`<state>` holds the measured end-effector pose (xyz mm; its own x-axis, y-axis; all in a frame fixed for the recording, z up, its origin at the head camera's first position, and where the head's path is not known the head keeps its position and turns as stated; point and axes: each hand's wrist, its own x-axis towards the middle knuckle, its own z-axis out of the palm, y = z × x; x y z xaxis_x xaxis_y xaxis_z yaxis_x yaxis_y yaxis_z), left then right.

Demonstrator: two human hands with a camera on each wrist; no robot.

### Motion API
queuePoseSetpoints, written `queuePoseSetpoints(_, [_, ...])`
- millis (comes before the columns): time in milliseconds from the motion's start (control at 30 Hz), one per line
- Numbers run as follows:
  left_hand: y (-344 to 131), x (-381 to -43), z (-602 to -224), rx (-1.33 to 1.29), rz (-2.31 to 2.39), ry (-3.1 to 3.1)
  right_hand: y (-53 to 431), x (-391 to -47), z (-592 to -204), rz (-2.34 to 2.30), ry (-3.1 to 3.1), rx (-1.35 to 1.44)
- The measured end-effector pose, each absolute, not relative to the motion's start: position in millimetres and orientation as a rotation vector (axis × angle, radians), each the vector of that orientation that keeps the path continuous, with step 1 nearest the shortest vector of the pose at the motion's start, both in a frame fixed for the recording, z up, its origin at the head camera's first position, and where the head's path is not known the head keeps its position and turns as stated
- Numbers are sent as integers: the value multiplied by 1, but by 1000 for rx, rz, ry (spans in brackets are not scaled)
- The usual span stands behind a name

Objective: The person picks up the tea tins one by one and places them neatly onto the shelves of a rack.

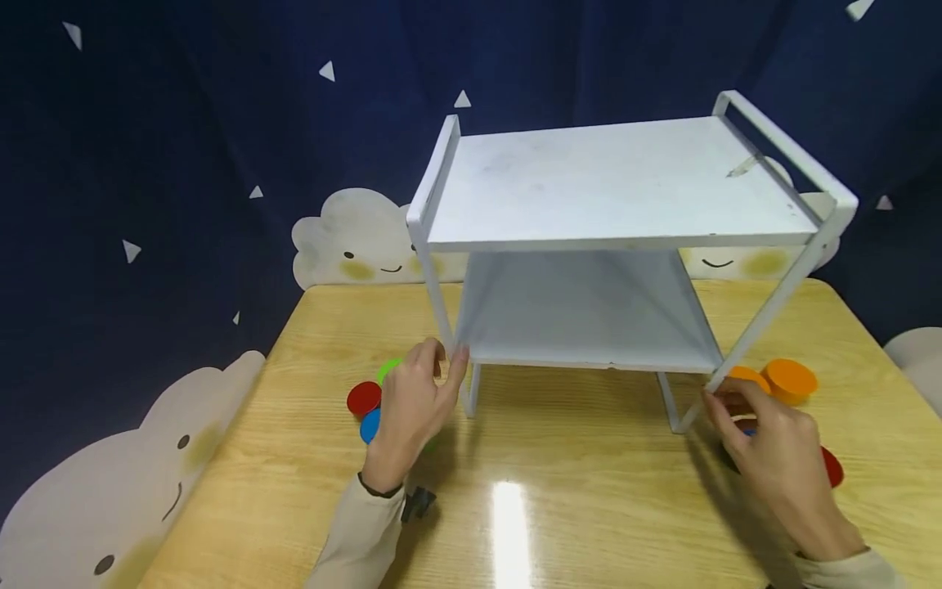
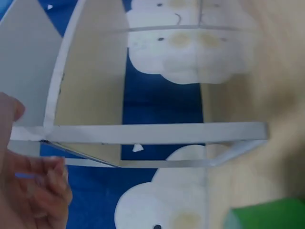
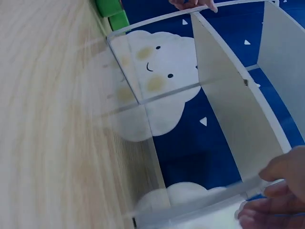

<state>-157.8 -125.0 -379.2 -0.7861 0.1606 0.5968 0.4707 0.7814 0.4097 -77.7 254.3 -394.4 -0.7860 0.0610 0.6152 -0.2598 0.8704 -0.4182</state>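
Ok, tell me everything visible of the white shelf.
The white shelf has two boards, one above the other, joined by slim side frames that rise as rails past the top board and extend below the lower one as legs. It looks painted, with a scuff near the top right rail and chips along the lower board's front edge. It is upright over the wooden table; foot contact is unclear. The left hand and right hand grip its sides.
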Motion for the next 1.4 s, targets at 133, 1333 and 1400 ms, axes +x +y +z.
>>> queuePoseSetpoints(133, [-120, -162, -370, -351, -684, -2475, 269, -62, -400, 608, -2495, 45])
queuePoseSetpoints(1333, [-113, -171, -354, -299, -513, -2876, 334, -36, -468, 562, -2843, -466])
queuePoseSetpoints(1400, [-113, -172, -353, -292, -496, -2896, 335, -38, -468, 568, -2847, -486])
